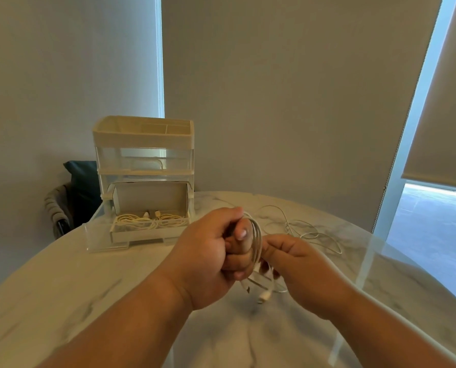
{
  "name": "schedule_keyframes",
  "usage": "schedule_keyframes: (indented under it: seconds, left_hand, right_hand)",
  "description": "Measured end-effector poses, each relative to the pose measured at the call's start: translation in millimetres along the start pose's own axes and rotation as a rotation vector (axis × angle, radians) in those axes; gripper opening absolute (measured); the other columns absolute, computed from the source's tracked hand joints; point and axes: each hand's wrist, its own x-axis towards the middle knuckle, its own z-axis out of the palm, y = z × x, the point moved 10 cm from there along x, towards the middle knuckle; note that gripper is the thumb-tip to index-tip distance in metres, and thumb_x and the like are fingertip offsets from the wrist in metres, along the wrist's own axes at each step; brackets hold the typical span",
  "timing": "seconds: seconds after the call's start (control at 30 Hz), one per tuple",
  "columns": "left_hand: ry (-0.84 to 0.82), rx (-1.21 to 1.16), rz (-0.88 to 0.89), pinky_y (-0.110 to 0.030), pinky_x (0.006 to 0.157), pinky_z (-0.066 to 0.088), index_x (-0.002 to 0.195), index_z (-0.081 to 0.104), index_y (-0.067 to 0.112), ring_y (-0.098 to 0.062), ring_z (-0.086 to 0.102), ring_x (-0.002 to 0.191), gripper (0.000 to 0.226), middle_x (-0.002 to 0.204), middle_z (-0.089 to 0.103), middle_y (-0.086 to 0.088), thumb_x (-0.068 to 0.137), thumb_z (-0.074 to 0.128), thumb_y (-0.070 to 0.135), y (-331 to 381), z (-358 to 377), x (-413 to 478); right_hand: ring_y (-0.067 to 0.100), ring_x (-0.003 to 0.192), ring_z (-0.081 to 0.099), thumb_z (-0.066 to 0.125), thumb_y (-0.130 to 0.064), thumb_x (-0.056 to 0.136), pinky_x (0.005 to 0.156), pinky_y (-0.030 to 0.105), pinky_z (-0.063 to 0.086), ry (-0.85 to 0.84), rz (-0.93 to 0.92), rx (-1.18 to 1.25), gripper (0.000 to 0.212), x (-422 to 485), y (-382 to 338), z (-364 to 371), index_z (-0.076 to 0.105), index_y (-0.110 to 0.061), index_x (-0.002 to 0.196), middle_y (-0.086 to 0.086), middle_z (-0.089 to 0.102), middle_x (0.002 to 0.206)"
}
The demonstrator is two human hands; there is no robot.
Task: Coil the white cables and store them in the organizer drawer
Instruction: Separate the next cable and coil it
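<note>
The left hand [211, 252] is closed round a white charging cable wound into a small coil [257, 239], fingers and thumb curled through the loops so that they cannot spring apart; the right hand [301, 266] pinches the same cable low down, near its white plug ends [264, 296], which hang below the coil just above the table. Judging by this grip, the right hand feeds or tucks the last length while the left serves as the form to wind on.

A second thin white cable, loose and uncoiled [304, 231], sprawls on the table beyond the right hand, well apart from the storage; it looks to be the next one to wind. The tall clear-and-cream plastic desk organizer [144, 152] stands at the far left of the table; its bottom drawer [131, 239] is pulled out toward the person, presumably to take each coil as it is finished, and white coiled cables [152, 221] already lie inside it (how many I cannot tell).

The surface is a round, pale, marble-patterned table [62, 288], glossy enough to throw back window light at the right; behind it stand plain grey walls, a beige roller blind [447, 115] lowered most of the way over a bright window, and, beyond the organizer, a woven chair with a dark cushion [82, 181].
</note>
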Motion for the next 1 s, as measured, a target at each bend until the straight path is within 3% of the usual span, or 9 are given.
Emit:
schedule_keyframes:
  seconds: [0.17,0.27,0.37,0.53,0.63,0.73,0.83,0.9,1.0]
  left_hand:
    - [0.09,0.028,-0.037,-0.028,0.046,0.023,0.055,0.046,0.016,-0.013,0.014,0.045,0.047,0.05,0.019,0.002,0.099,0.036,0.026,-9.0,-11.4,2.9]
    - [0.115,-0.017,-0.038,-0.027,0.043,0.026,0.056,0.047,0.015,-0.012,0.018,0.042,0.046,0.051,0.02,0.002,0.1,0.037,0.026,-10.6,-11.4,2.7]
    - [0.129,-0.158,-0.025,-0.026,0.041,0.026,0.056,0.048,0.015,-0.01,0.019,0.039,0.044,0.051,0.02,0.003,0.097,0.039,0.026,-8.4,-12.1,3.5]
    - [0.191,-0.225,-0.062,-0.024,0.04,0.021,0.055,0.047,0.017,-0.009,0.018,0.036,0.044,0.052,0.021,0.006,0.096,0.043,0.032,-5.5,-25.1,3.1]
    - [0.209,-0.029,-0.106,-0.026,0.043,0.017,0.052,0.045,0.019,-0.011,0.016,0.039,0.045,0.051,0.02,0.005,0.097,0.04,0.025,-12.9,-28.1,1.9]
    - [0.192,0.153,-0.133,-0.027,0.045,0.017,0.053,0.042,0.02,-0.013,0.014,0.045,0.045,0.052,0.019,0.003,0.097,0.038,0.021,-22.3,-24.0,1.2]
    - [0.172,0.186,-0.149,-0.028,0.046,0.019,0.053,0.043,0.019,-0.013,0.016,0.045,0.047,0.051,0.022,0.002,0.099,0.038,0.023,-27.5,-19.1,1.0]
    - [0.139,0.165,-0.122,-0.027,0.046,0.019,0.053,0.043,0.018,-0.013,0.016,0.043,0.047,0.05,0.022,0.002,0.099,0.037,0.023,-26.0,-13.6,2.2]
    - [0.105,0.101,-0.096,-0.026,0.043,0.021,0.054,0.044,0.017,-0.011,0.017,0.039,0.046,0.048,0.021,0.003,0.099,0.037,0.024,-23.2,-11.7,3.9]
  right_hand:
    - [-0.013,0.102,0.054,0.065,-0.027,0.094,0.081,0.012,0.042,0.319,-0.083,-0.258,0.035,-7.4,-16.4,-36.4,0.059,-0.052,0.117,-0.028,0.059,0.112]
    - [-0.016,0.1,0.057,0.061,-0.02,0.096,0.08,0.008,0.042,0.218,-0.123,-0.238,0.032,-9.7,-24.7,-27.4,0.068,-0.048,0.11,-0.029,0.067,0.103]
    - [-0.001,0.087,0.065,0.053,-0.013,0.1,0.077,0.019,0.051,0.049,-0.145,-0.193,0.035,-8.9,-28.3,-4.8,0.073,-0.041,0.104,-0.017,0.072,0.094]
    - [0.007,0.057,0.053,0.05,-0.011,0.1,0.06,0.027,0.046,0.074,0.018,0.02,0.035,-1.3,-3.7,-5.5,0.075,-0.034,0.093,-0.009,0.062,0.067]
    - [0.013,0.061,0.054,0.053,-0.01,0.097,0.064,0.031,0.047,0.113,0.083,-0.037,0.035,-1.4,3.0,-22.1,0.077,-0.033,0.087,-0.007,0.064,0.067]
    - [0.002,0.071,0.06,0.056,-0.011,0.095,0.063,0.015,0.046,0.061,0.103,-0.196,0.033,-6.6,1.9,-23.5,0.073,-0.039,0.101,-0.016,0.067,0.083]
    - [-0.005,0.114,0.057,0.057,-0.016,0.096,0.101,0.025,0.046,0.086,-0.004,-0.122,0.042,-6.6,-10.2,-22.4,0.06,-0.046,0.125,-0.018,0.064,0.122]
    - [0.002,0.109,0.064,0.053,-0.017,0.101,0.101,0.035,0.048,-0.018,-0.102,0.005,0.033,-8.4,-24.6,-4.2,0.066,-0.043,0.115,-0.015,0.071,0.113]
    - [0.016,0.082,0.068,0.045,-0.012,0.104,0.077,0.038,0.055,-0.05,-0.129,0.049,0.034,-10.7,-27.9,11.8,0.07,-0.033,0.096,-0.001,0.073,0.088]
